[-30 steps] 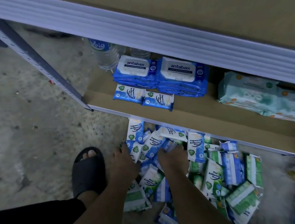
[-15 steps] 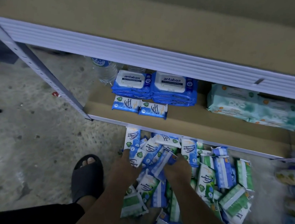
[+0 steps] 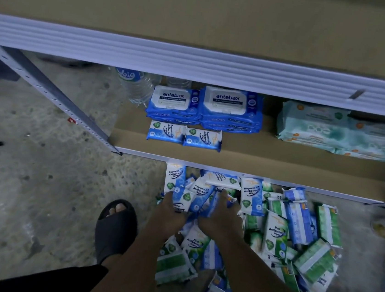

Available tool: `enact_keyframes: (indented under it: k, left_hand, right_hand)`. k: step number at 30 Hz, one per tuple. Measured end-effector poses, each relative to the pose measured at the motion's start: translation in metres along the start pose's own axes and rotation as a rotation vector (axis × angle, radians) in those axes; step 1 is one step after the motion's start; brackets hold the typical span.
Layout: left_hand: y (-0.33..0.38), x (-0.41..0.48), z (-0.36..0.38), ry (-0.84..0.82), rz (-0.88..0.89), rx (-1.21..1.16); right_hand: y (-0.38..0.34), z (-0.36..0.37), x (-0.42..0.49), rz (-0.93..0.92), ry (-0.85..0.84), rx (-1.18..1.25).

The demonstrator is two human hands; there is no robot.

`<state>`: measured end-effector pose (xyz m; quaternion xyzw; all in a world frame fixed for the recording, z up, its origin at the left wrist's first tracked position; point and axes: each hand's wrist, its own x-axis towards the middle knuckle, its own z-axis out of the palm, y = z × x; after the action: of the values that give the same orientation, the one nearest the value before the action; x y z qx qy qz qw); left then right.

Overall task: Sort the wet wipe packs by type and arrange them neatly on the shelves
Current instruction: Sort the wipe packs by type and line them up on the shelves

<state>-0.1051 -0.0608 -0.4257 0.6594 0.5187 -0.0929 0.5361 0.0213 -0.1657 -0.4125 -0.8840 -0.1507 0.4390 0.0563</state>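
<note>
You could sweep up a green pine pack (image 3: 275,234) with the blue ones, since both types lie tangled in the pile (image 3: 298,220) on the floor at 6 o'clock from the lower shelf (image 3: 280,163). The packs are small, flat and glossy, so a loose bundle may slide apart. Your left hand (image 3: 169,211) grips 1 blue pack (image 3: 180,198); your right hand (image 3: 219,218) curls round more. 2 shelved blue packs (image 3: 184,135) lie at 12 o'clock.

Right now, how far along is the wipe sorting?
Shelved: large blue Antabax stacks, pale teal packs, two small blue fragrance-free packs. In hand: left hand and right hand, each grip holding loose blue packs. Left: the mixed blue-and-green floor pile.
</note>
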Motion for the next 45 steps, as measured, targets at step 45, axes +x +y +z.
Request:
enact_keyframes:
  k: [45]
  left_hand:
    - [0.111,-0.067,-0.034,0.098,0.28,-0.371]
  right_hand:
    - [0.032,-0.136,-0.102,-0.153,0.219,1.345]
